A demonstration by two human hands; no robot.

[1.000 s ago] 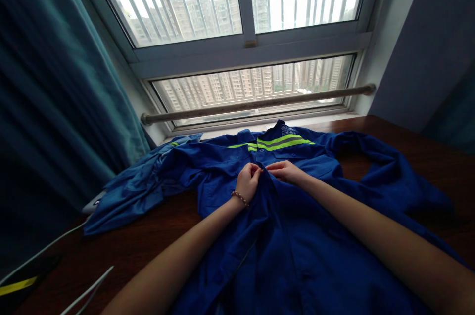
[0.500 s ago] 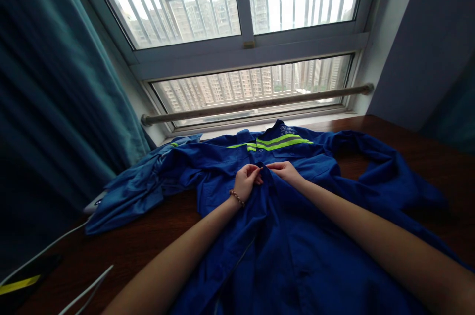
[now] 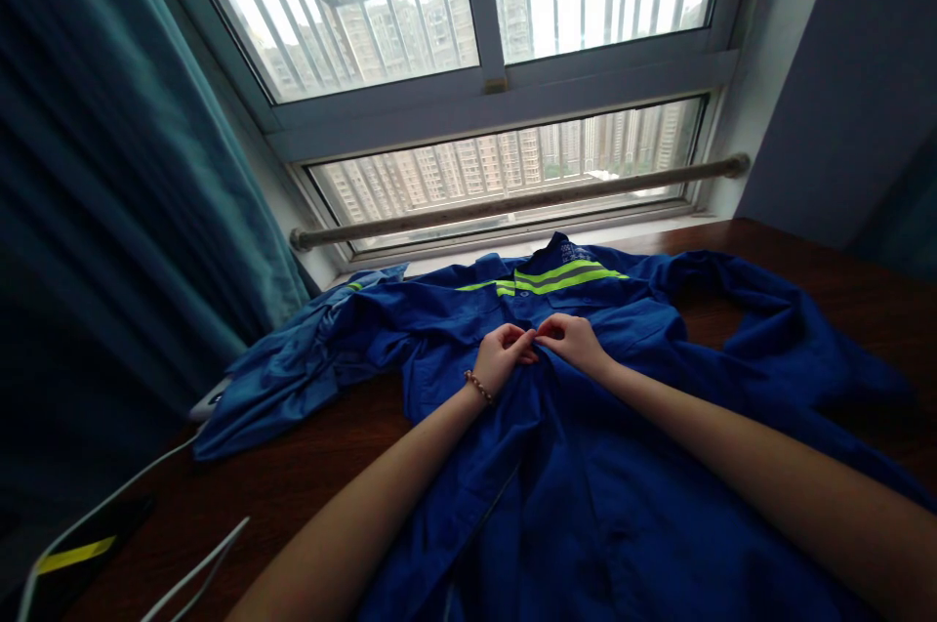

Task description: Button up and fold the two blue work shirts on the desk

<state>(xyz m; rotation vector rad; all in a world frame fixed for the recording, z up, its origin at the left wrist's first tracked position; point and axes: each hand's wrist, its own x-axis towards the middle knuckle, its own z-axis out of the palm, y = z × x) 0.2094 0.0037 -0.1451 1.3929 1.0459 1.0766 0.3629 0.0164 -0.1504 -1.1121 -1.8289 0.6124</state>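
A blue work jacket with a yellow-green and grey reflective stripe across the chest lies spread out, its collar towards the window. My left hand, with a beaded bracelet on the wrist, is closed in a pinch at the jacket's front edge. Right beside it, fingertips nearly meeting, my right hand pinches the same front edge. What lies exactly between the fingertips is hidden. Above the hands, a round snap or button shows just below the stripe. Lower down, the front opening runs towards me.
The jacket rests on a dark wooden surface. A lighter blue garment lies at the left, with a white cable near it. A black item with a yellow strip sits lower left. Beyond are a metal rail, a barred window and a blue curtain.
The view has shifted slightly, so everything sits a little further right. My hands have drawn closer together at the jacket's front edge, and my right fingers are more curled.
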